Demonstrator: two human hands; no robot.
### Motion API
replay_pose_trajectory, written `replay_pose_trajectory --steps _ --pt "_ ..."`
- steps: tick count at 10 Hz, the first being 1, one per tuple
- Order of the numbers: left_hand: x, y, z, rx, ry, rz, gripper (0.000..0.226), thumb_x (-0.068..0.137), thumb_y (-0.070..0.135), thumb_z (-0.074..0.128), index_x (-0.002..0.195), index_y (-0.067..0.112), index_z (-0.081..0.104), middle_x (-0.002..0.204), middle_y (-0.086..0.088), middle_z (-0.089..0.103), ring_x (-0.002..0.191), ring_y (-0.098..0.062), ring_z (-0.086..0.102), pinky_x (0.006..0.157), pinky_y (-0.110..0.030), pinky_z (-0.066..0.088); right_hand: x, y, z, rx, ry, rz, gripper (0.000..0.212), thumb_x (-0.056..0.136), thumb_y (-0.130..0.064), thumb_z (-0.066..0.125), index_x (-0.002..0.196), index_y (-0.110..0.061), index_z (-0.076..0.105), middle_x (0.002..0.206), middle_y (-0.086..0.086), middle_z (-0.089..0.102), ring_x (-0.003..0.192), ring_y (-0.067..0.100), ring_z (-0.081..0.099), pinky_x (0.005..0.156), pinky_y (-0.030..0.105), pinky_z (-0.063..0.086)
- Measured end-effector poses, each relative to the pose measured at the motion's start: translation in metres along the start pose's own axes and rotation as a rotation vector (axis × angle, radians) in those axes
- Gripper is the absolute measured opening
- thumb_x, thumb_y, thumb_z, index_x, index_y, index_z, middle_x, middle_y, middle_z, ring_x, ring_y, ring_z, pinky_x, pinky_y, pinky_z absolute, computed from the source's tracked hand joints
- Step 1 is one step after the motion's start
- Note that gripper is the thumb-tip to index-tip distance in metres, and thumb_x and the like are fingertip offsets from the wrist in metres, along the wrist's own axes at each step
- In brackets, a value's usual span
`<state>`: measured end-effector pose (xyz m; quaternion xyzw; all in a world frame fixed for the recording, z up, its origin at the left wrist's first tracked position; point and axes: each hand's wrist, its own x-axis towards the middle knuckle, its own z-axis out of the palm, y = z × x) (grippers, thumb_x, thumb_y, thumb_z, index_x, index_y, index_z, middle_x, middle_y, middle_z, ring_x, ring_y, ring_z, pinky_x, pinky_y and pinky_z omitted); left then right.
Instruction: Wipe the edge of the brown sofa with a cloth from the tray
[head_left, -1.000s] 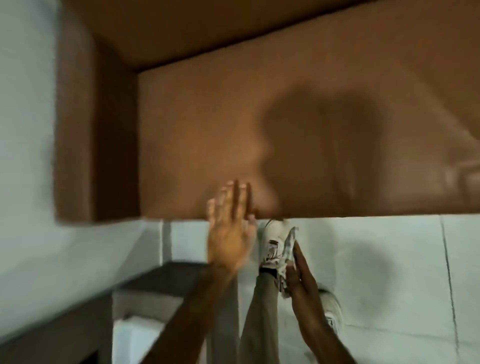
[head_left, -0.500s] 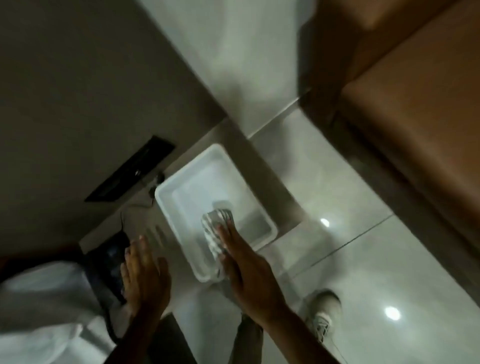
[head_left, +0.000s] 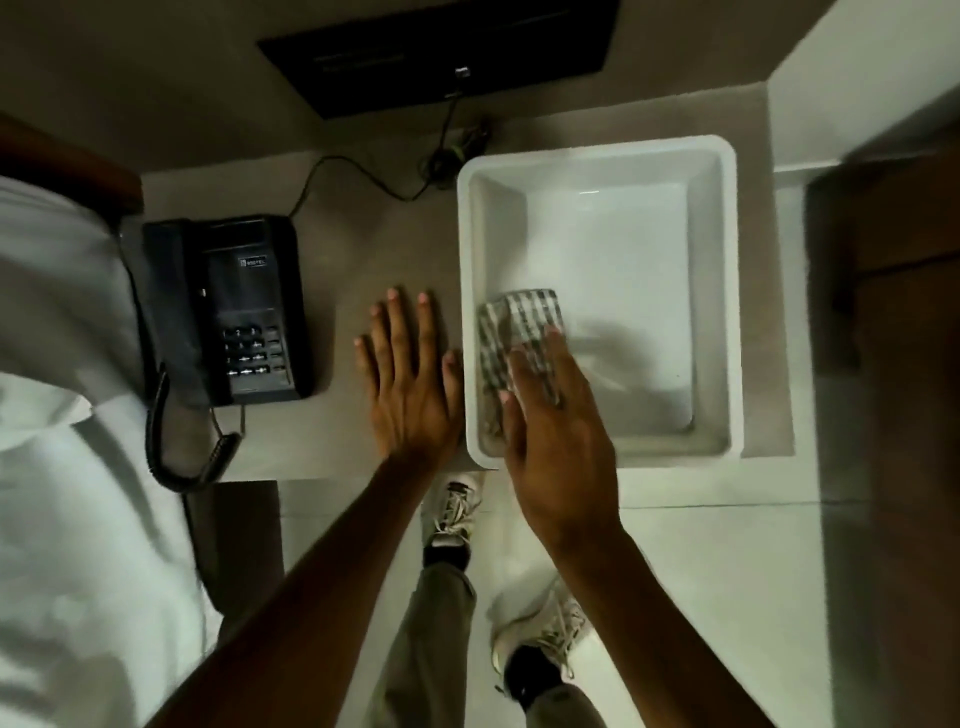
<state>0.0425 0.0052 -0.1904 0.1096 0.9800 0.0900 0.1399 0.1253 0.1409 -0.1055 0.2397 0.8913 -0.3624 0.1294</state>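
cloth (head_left: 522, 332) in white tray (head_left: 727, 291), right hand (head_left: 558, 431) on it

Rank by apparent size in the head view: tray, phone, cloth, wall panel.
1. tray
2. phone and black wall panel: too close to call, and the panel runs off the top edge
3. checked cloth, partly under the right hand

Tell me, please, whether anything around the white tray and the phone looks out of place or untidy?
Little stands out. The checked cloth lies crumpled in the near left corner of the white tray under the right hand. The phone has its coiled cord hanging past the ledge's edge.
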Motion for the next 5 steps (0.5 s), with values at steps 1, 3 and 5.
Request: replay_pose_trajectory --steps 1,3,5 --pt "0.002 0.004 0.007 -0.002 0.015 -0.027 0.073 0.112 0.051 0.018 0.177 0.019 0.007 0.186 -0.013 -0.002 0.173 -0.033 -0.004 0.141 -0.064 0.005 0.008 0.004 -0.011 -0.107 -0.012 -0.013 0.055 0.108 -0.044 0.043 0.162 -0.038 0.034 0.170 0.002 0.029 0.152 0.018 0.037 0.110 0.037 0.058" --pt "0.009 -0.004 0.032 0.045 0.117 0.009 0.080 0.114 0.051 0.043 0.177 0.023 0.001 0.187 -0.009 0.001 0.173 -0.031 0.000 0.140 -0.063 0.004 0.025 0.020 0.000 -0.283 -0.092 -0.019 0.073 0.098 -0.031 0.069 0.161 -0.044 0.033 0.156 0.007 0.035 0.138 0.028 0.049 0.091 0.044 0.065" --pt "0.008 -0.004 0.010 0.050 0.009 0.029 0.076 0.112 0.058 0.024 0.177 0.024 0.001 0.187 -0.011 -0.001 0.173 -0.034 -0.002 0.139 -0.064 -0.001 0.016 -0.001 -0.018 -0.236 -0.098 0.019 0.066 0.102 -0.041 0.062 0.162 -0.042 0.032 0.158 0.005 0.035 0.142 0.024 0.046 0.102 0.045 0.062"
